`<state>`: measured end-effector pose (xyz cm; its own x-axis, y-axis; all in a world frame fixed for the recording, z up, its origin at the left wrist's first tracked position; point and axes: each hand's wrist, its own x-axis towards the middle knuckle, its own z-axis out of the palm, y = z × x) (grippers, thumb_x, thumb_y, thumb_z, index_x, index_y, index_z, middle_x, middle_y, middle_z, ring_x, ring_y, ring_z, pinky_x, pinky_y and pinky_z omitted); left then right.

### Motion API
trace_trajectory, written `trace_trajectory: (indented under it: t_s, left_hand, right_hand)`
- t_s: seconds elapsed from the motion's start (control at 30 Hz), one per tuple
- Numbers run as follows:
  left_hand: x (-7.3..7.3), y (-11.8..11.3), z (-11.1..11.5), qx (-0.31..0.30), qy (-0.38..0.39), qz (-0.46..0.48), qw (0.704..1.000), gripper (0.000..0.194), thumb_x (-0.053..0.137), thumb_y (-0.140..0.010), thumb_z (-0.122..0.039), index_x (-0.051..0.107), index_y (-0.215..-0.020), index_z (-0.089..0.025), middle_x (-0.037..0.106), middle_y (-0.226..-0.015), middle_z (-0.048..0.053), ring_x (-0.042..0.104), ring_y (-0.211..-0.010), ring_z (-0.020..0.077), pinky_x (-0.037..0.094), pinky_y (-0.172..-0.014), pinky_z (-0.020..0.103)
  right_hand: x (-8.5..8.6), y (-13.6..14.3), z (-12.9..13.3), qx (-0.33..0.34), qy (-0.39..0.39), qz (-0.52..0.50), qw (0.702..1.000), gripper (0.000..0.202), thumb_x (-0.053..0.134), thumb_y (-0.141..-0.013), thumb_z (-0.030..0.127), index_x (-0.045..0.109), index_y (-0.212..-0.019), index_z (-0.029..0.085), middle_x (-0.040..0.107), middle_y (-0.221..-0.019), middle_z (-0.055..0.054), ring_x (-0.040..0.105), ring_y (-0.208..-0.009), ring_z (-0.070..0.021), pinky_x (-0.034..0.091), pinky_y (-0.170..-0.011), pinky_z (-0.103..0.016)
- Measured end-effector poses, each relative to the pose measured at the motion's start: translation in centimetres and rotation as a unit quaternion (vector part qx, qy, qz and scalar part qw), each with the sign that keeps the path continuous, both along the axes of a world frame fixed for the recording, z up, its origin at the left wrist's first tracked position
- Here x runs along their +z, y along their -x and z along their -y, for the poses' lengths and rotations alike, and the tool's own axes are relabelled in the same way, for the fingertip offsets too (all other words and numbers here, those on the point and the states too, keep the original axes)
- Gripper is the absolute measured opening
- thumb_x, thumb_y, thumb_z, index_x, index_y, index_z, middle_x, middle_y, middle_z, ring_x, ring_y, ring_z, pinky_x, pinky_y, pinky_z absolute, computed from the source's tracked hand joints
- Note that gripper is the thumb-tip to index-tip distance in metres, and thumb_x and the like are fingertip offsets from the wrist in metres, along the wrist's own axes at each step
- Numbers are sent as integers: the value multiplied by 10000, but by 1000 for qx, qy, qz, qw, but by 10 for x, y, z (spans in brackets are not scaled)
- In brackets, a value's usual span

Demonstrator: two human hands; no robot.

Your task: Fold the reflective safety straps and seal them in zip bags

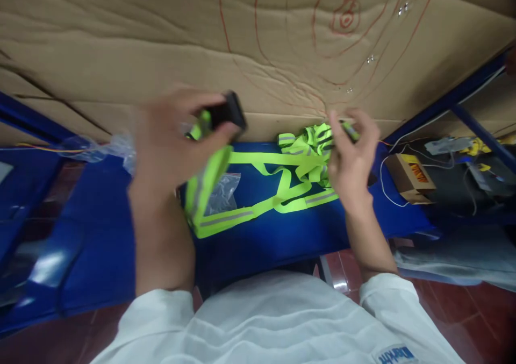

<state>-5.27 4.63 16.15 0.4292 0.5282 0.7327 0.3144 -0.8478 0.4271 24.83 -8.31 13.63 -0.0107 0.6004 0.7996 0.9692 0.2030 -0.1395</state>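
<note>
Blurred by motion, my left hand point(173, 133) is closed on a black rectangular piece point(231, 114) with neon yellow-green strap beside it. The reflective strap point(228, 221), with a grey stripe, hangs from that hand and runs across the blue table to a tangled heap of the same strap point(308, 146). My right hand point(352, 157) is raised at the right edge of the heap, its fingers curled around a small strap end with a dark part. A clear plastic bag point(223, 192) lies under the strap near my left hand.
Behind the blue table point(274, 240) stands a cardboard sheet point(161, 47) with red drawn lines. At the right are a small open cardboard box point(409, 176), white cables and a blue metal frame point(447, 100). Crumpled clear plastic point(123, 149) lies at the left.
</note>
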Motion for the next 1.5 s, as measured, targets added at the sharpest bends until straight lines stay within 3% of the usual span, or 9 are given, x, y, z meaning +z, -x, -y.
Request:
trace_trajectory:
  t_s: [0.07, 0.2, 0.43, 0.8, 0.9, 1.17, 1.27, 1.4, 1.5]
  left_hand:
    - [-1, -23, 10, 13, -10, -37, 999, 273, 762, -938, -385, 748, -1168, -237, 775, -1125, 16, 714, -1017, 208, 596, -934, 399]
    - [-1, -48, 23, 10, 19, -39, 999, 227, 725, -949, -350, 759, -1163, -285, 767, -1159, 36, 725, -1057, 234, 605, -961, 405]
    - [-3, -48, 24, 16, 33, -53, 998, 244, 719, -941, -311, 760, -1177, -266, 758, -1163, 47, 718, -1090, 245, 595, -995, 395]
    - [-16, -68, 24, 25, 54, -82, 995, 242, 714, -957, -374, 750, -1183, -294, 759, -1211, 44, 715, -1125, 267, 591, -997, 403]
    - [-18, -69, 22, 20, 58, -83, 995, 253, 695, -971, -392, 742, -1194, -282, 757, -1211, 56, 710, -1136, 271, 584, -997, 399]
    - [-17, -64, 15, 3, 69, -88, 994, 282, 677, -982, -338, 719, -1251, -262, 733, -1267, 68, 690, -1186, 272, 553, -1058, 413]
    - [-17, -62, 12, -10, 70, -89, 994, 284, 701, -971, -372, 725, -1232, -265, 747, -1230, 63, 703, -1157, 268, 559, -1042, 401]
    - [-11, -52, 9, -26, 80, -81, 993, 310, 727, -952, -426, 726, -1221, -271, 759, -1220, 55, 710, -1142, 260, 564, -1043, 398]
    - [-6, -47, 10, -29, 89, -61, 994, 329, 747, -938, -434, 726, -1221, -269, 761, -1227, 55, 707, -1156, 257, 567, -1061, 410]
  right_hand:
    - [-1, 27, -12, 36, 51, 2, 998, 683, 393, -996, 114, 442, -1625, 377, 464, -1557, -89, 461, -1453, -355, 408, -1172, -626]
    - [-1, 49, -26, 43, 75, 11, 996, 677, 332, -1034, 138, 328, -1666, 380, 452, -1572, -99, 441, -1480, -318, 430, -1177, -582]
    - [-4, 49, -37, 48, 39, -9, 998, 691, 314, -1058, 167, 222, -1693, 423, 423, -1558, -86, 441, -1494, -318, 378, -1219, -580]
    - [-22, 49, -52, 63, 144, -69, 985, 723, 315, -1059, 199, 82, -1718, 382, 343, -1674, -90, 264, -1606, -363, 251, -1283, -666]
    - [-18, 49, -51, 108, 177, -52, 977, 732, 370, -1051, 220, 93, -1717, 341, 321, -1694, -93, 252, -1612, -361, 253, -1292, -655]
    - [-1, 52, -39, 176, 206, -32, 962, 679, 421, -1081, 248, 146, -1701, 288, 290, -1694, -116, 233, -1627, -220, 258, -1351, -469]
    - [2, 41, -43, 246, 204, -48, 946, 717, 516, -1067, 277, 175, -1698, 274, 322, -1702, -104, 271, -1619, -230, 258, -1352, -469]
    - [4, 20, -50, 351, 207, -119, 905, 990, 758, -955, 452, 141, -1714, 305, 267, -1755, -70, 357, -1591, -268, 287, -1342, -443]
    - [0, 11, -53, 358, 223, -161, 892, 970, 850, -858, 530, 356, -1654, 281, 408, -1694, -74, 420, -1557, -298, 337, -1316, -469]
